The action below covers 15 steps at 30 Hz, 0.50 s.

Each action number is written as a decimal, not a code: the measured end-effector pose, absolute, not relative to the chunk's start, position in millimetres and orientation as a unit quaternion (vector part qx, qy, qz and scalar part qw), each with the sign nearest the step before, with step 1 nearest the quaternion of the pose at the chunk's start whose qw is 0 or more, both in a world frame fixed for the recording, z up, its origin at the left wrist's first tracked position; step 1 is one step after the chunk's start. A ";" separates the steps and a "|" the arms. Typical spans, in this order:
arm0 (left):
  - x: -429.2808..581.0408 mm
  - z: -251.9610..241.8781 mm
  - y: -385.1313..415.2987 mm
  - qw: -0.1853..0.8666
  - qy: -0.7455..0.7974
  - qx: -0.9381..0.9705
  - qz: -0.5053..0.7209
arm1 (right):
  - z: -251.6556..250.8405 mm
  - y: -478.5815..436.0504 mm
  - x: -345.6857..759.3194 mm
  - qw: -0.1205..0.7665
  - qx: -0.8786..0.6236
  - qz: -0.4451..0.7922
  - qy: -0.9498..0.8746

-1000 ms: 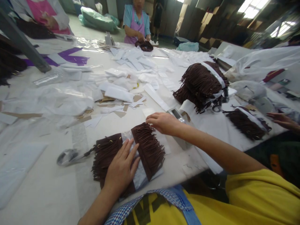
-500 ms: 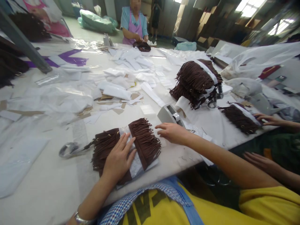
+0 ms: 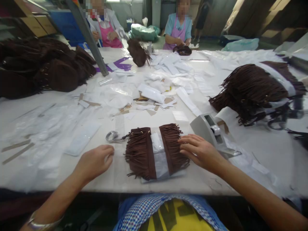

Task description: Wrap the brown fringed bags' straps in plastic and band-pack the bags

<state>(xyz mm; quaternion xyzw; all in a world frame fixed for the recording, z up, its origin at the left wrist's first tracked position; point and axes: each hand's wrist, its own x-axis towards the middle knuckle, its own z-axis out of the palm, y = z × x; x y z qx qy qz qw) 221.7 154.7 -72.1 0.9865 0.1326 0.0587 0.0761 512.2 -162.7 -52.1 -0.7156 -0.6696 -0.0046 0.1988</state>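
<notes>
A dark brown fringed bag [image 3: 141,154] lies flat in front of me, with a band of clear wrap [image 3: 159,150] across its middle and grommets along one edge. My right hand [image 3: 201,150] rests its outstretched fingers at the bag's right fringe; nothing is gripped. To the left, apart from the bag, my left hand [image 3: 96,162] hovers over the table, its fingers loosely bent and a gap showing by the thumb. A wrapped strap end [image 3: 113,136] sticks out at the bag's upper left. Just beyond my right hand stands a grey tape dispenser [image 3: 208,130].
Stacked fringed bags [image 3: 257,86] stand at the right, and a heap of brown bags [image 3: 55,70] at the left. Paper and plastic scraps [image 3: 149,93] litter the table's middle. A metal post [image 3: 89,38] rises at the left. Two people in aprons work across the table.
My left hand has lifted off the bag and moved left. My right hand has come to the bag's right fringe. The view has turned left, and the bag now lies straighter before me.
</notes>
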 end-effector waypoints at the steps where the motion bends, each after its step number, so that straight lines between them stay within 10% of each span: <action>1: 234.0 -64.2 150.9 0.062 0.154 0.984 0.068 | -50.6 -155.1 504.7 0.213 -0.707 -0.009 -0.674; 15: 303.9 -85.9 160.4 0.042 -0.087 0.995 0.017 | -109.3 -119.2 475.0 0.289 -0.680 0.042 -0.672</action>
